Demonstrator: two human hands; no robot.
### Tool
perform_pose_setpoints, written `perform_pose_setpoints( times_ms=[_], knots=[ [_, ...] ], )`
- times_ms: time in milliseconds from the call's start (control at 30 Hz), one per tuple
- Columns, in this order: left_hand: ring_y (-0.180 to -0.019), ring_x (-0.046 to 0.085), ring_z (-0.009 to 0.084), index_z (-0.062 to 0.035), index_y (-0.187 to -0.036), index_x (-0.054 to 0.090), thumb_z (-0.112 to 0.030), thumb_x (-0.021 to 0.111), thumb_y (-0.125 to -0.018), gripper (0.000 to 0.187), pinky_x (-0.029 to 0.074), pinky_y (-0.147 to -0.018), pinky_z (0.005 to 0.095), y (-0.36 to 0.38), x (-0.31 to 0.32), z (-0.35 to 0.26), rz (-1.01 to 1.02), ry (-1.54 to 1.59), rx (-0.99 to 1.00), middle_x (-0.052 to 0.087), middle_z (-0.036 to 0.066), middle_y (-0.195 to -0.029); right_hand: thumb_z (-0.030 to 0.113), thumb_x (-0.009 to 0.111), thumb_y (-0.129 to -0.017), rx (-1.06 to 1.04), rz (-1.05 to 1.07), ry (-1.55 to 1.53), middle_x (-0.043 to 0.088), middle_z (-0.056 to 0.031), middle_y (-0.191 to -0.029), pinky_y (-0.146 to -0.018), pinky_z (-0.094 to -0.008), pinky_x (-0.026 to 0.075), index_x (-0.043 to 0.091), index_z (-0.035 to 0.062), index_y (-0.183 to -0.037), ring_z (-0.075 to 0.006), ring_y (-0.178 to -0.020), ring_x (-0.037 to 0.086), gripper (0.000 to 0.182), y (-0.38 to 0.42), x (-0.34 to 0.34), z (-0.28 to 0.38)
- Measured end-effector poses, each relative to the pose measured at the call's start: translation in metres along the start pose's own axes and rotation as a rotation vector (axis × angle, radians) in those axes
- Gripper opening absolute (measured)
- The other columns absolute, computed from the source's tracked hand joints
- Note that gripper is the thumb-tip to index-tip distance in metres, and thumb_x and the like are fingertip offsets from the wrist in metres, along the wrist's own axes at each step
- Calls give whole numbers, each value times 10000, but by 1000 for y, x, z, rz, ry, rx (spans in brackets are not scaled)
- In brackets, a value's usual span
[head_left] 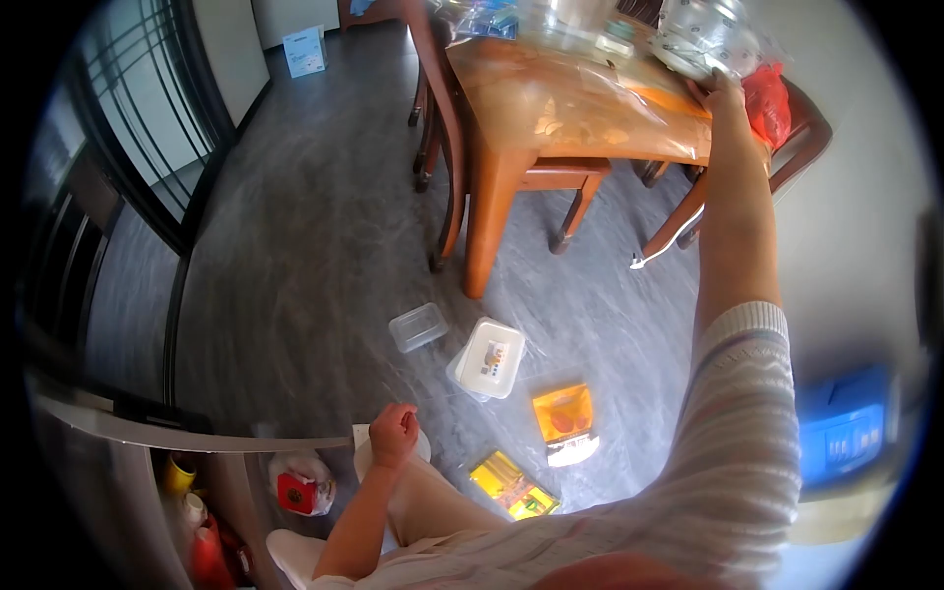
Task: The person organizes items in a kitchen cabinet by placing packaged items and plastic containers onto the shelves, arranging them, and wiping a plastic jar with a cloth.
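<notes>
My right arm stretches far forward to the table. My right hand [723,90] is at the lower edge of a shiny, rounded silvery container [703,39], its fingers closed at the rim. Right beside that hand hangs a red plastic bag [767,105]. My left hand [395,436] is low over my leg with its fingers curled in, and nothing shows in it. On the floor in front of it lie a clear plastic box [418,326], a white lidded container [491,358], an orange packet [564,412] and a yellow packet [513,486].
The wooden table [580,98] has a clear cover, with wooden chairs [447,147] around it. A white cable [678,236] trails below. At right stands a blue box [843,428]; an open cabinet [147,501] is at lower left. A light blue carton [305,52] sits far back.
</notes>
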State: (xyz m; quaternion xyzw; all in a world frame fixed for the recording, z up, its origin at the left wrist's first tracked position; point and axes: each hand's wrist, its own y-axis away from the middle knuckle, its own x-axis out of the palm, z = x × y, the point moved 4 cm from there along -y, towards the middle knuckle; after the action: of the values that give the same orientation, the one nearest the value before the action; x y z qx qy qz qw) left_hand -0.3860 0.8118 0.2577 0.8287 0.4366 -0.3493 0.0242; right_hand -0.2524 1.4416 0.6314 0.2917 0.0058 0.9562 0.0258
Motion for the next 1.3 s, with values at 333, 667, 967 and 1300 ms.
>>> perform_pose_setpoints(
  times_ms=[333, 667, 967, 1300],
  knots=[
    [-557, 534, 272, -70, -742, 600, -50, 561, -688, 69, 433, -516, 351, 10, -8, 2, -30, -10, -11, 537, 103, -657, -49, 492, -740, -135, 30, 19, 468, -171, -1054, -610, -527, 523, 440, -15, -1071, -320, -872, 534, 337, 24, -5, -1],
    [-585, 540, 291, -67, -740, 595, -50, 556, -693, 64, 439, -535, 367, 14, -14, -3, -36, 9, 30, 548, 114, -660, 195, 472, -845, -84, 30, 16, 472, -131, -1060, -687, -530, 500, 471, 19, -1036, -318, -941, 504, 259, 89, -18, 7],
    [-600, 545, 304, -60, -745, 593, -50, 561, -700, 56, 441, -542, 370, 24, -18, -15, -15, 54, 47, 553, 126, -669, 25, 456, -802, -67, 31, -21, 522, -199, -985, -541, -516, 533, 465, -40, -1007, -348, -800, 574, 215, 115, -50, 8],
    [-581, 545, 288, -53, -785, 598, -65, 557, -708, 89, 435, -536, 356, 37, -7, -10, 131, 181, 37, 563, 138, -701, 83, 403, -837, -43, 232, 40, 500, -184, -1083, -716, -460, 523, 421, -46, -1086, -336, -957, 532, 281, 177, -114, 30]
  ],
)
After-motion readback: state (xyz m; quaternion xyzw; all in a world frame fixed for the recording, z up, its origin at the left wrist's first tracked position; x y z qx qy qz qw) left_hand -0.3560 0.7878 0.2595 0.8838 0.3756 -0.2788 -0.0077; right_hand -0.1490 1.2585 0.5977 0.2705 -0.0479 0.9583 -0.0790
